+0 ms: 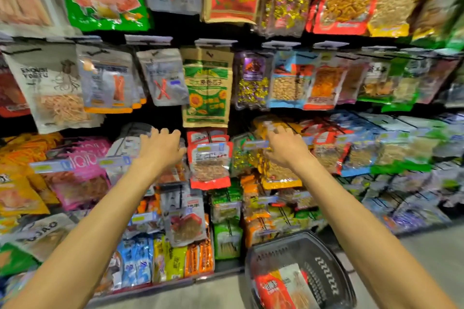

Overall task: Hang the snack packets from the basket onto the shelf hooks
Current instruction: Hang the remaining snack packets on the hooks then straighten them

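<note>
Grip unclear on both: left hand (pixel 160 149) and right hand (pixel 286 148) reach bent-fingered among hung packets (pixel 209 165), while the basket (pixel 326 276) holds a red packet (pixel 273 292) yet to hang.

Your basket (pixel 326 277), dark plastic with slotted walls, stands low on your right on the floor (pixel 439 246), close to the lowest row of goods. Inside it lies a red and white snack packet (pixel 278 291), face up. Straight ahead, the shelf hooks (pixel 256 144) jut towards you in rows, each ending in a pale blue label strip (pixel 114 161). Bright hung packets (pixel 209 165) crowd them, overlapping their neighbours.
</note>
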Motion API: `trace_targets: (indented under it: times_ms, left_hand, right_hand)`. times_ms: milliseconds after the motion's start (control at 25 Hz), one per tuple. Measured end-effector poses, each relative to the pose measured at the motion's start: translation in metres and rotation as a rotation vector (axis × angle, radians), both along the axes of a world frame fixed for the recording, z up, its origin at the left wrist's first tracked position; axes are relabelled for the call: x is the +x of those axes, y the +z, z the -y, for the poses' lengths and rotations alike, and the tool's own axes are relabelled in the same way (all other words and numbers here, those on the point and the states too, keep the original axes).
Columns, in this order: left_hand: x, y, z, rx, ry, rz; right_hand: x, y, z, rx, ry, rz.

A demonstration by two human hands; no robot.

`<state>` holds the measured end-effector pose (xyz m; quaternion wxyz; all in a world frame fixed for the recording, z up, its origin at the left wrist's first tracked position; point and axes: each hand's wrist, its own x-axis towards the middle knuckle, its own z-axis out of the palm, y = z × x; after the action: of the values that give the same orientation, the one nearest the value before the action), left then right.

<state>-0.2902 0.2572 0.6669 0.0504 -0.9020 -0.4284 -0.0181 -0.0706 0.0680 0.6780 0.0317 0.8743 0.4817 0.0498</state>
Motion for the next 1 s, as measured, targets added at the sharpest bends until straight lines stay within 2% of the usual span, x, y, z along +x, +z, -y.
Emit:
trace_targets:
  times_ms: [200,400,520,680,880,1000]
  left_hand:
    - [0.055,-0.015,0.053,-0.021,-0.115,-0.056]
    - [0.114,-0.036,0.083,-0.031,-0.219,-0.031]
    - [0.155,-0.055,0.095,-0.085,-0.221,-0.042]
    - [0.206,-0.083,0.112,-0.115,-0.208,-0.073]
    - [0.247,-0.137,0.13,-0.19,-0.152,-0.126]
    - [0.259,-0.179,0.143,-0.315,-0.114,-0.142]
  right_hand:
    - [0.042,-0.024,0.065,0.004,-0.056,-0.016]
    - [0.091,-0.048,0.094,-0.044,-0.109,-0.033]
    - [0.127,-0.064,0.099,-0.048,-0.087,-0.008]
    - [0.179,-0.096,0.104,-0.081,-0.07,-0.07]
    - [0.224,-0.155,0.112,-0.203,-0.036,-0.165]
    - [0.241,-0.196,0.117,-0.294,-0.012,-0.229]
